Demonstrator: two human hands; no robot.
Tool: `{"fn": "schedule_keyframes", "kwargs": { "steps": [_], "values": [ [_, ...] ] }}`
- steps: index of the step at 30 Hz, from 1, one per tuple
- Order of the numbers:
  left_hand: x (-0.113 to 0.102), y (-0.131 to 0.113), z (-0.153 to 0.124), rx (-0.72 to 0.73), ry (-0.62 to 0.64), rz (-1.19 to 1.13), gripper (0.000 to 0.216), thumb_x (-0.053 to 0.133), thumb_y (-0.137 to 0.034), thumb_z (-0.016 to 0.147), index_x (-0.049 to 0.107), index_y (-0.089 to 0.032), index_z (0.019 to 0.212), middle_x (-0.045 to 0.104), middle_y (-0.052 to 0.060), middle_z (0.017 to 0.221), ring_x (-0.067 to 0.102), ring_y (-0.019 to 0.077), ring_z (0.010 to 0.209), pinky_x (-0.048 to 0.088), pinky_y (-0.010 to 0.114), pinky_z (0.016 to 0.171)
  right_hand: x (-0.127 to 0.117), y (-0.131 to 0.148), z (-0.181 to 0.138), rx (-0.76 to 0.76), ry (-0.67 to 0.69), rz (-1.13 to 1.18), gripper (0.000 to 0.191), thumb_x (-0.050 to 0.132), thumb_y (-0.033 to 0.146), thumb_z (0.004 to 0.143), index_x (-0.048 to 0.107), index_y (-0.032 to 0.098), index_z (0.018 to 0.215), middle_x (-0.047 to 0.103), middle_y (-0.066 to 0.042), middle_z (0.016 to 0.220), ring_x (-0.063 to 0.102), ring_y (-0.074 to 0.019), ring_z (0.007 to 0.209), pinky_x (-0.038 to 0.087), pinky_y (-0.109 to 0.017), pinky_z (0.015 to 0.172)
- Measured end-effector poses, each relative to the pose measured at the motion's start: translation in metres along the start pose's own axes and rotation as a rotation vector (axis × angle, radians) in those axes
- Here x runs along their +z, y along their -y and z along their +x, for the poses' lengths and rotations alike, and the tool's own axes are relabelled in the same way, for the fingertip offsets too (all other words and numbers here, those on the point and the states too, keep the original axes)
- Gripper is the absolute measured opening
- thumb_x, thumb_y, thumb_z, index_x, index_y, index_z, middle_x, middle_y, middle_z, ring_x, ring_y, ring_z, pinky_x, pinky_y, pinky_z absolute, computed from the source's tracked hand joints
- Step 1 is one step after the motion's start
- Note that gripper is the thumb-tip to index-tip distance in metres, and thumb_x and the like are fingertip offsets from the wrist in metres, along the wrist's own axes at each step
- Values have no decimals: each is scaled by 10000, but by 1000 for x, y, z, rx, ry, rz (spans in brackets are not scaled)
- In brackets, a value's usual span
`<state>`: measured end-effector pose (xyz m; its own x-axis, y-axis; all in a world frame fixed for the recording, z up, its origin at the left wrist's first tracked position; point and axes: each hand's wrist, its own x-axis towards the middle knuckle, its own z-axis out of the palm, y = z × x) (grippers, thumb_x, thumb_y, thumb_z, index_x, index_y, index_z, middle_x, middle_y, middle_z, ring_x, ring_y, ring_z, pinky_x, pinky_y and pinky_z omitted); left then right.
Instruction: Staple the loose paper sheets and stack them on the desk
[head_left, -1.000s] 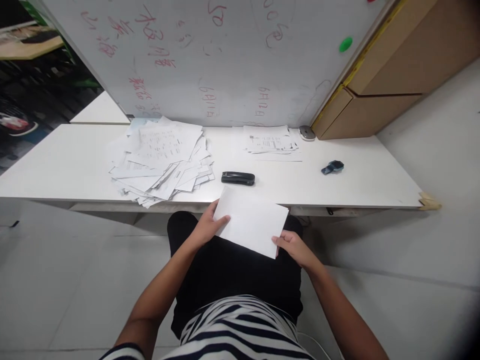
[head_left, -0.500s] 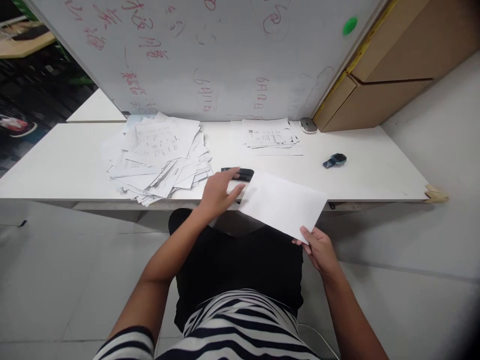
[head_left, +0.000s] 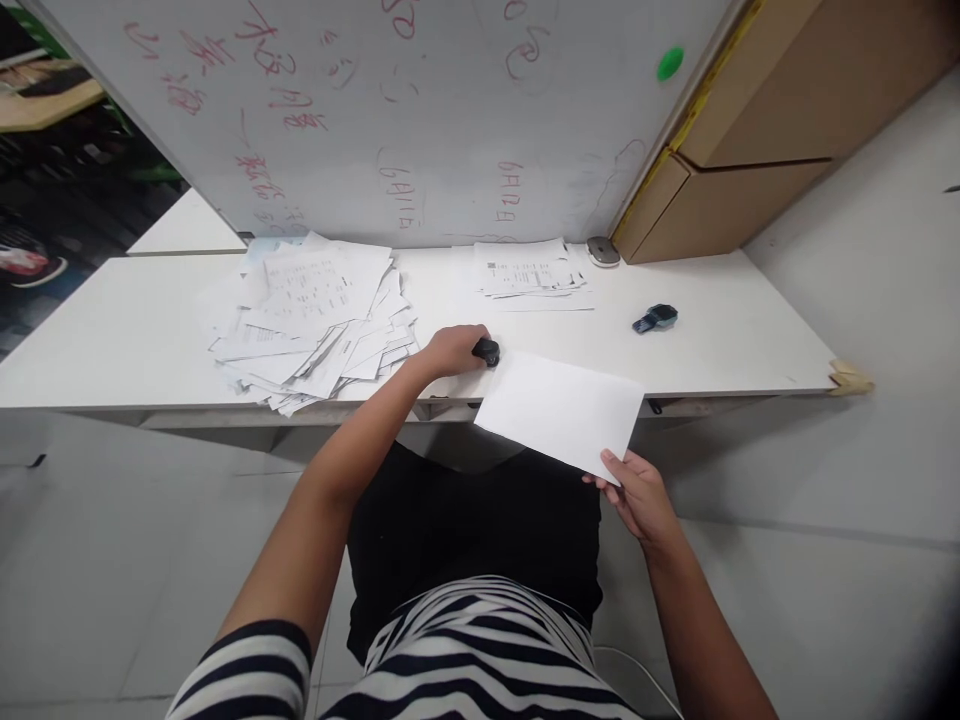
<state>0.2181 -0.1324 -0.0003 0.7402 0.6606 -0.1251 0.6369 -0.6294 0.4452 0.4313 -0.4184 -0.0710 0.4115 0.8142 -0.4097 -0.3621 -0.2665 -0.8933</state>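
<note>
My right hand (head_left: 635, 489) pinches the near corner of a blank white sheet of paper (head_left: 561, 411), which hangs over the front edge of the white table (head_left: 720, 345). My left hand (head_left: 448, 350) is closed over the black stapler (head_left: 487, 351) on the table, just left of the sheet; only the stapler's right end shows past my fingers.
A messy heap of printed sheets (head_left: 311, 315) lies to the left, and a smaller stack of papers (head_left: 529, 273) at the back. A computer mouse (head_left: 602, 251) and a small dark blue object (head_left: 655, 318) sit right. A whiteboard (head_left: 420, 110) and cardboard boxes (head_left: 757, 150) stand behind.
My left hand let go of the sheet, reached forward and closed over the stapler. My right hand carried the sheet to the right and up over the table edge.
</note>
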Motion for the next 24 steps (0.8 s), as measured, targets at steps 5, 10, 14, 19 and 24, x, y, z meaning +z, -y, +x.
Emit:
{"fn": "schedule_keyframes", "kwargs": {
  "steps": [5,10,14,19,24],
  "values": [
    [-4,1,2,8,49,3,374,653,-335,662,585,-254,1021,666,82,977,600,276,863,453,374,764,6,5,-2,4,28,-40,374,768,497,702,637,149,745,630,-40,562,435,-64,410,314,-176,356],
    [-7,0,0,18,58,-15,352,647,-304,657,591,-264,1003,671,80,979,600,269,820,458,384,716,11,5,-1,13,65,-52,388,766,504,702,654,139,774,629,-45,567,459,-76,441,326,-173,361],
    [-3,2,-1,28,50,-59,344,654,-299,660,601,-261,997,676,82,987,604,283,838,463,404,731,12,4,0,14,102,-73,385,750,507,720,653,137,767,652,-58,611,456,-71,441,351,-181,375],
    [-5,8,0,31,89,-64,426,637,-304,675,589,-273,1097,666,82,1092,608,281,925,472,393,768,11,4,0,25,114,-80,382,743,506,730,650,138,767,653,-59,608,459,-70,435,361,-186,385],
    [-32,3,16,57,244,-229,754,697,-455,639,459,-257,1328,604,120,1267,596,294,1041,476,412,850,14,3,0,29,94,-55,384,770,504,697,643,144,739,605,-28,544,466,-79,433,360,-191,382]
  ]
}}
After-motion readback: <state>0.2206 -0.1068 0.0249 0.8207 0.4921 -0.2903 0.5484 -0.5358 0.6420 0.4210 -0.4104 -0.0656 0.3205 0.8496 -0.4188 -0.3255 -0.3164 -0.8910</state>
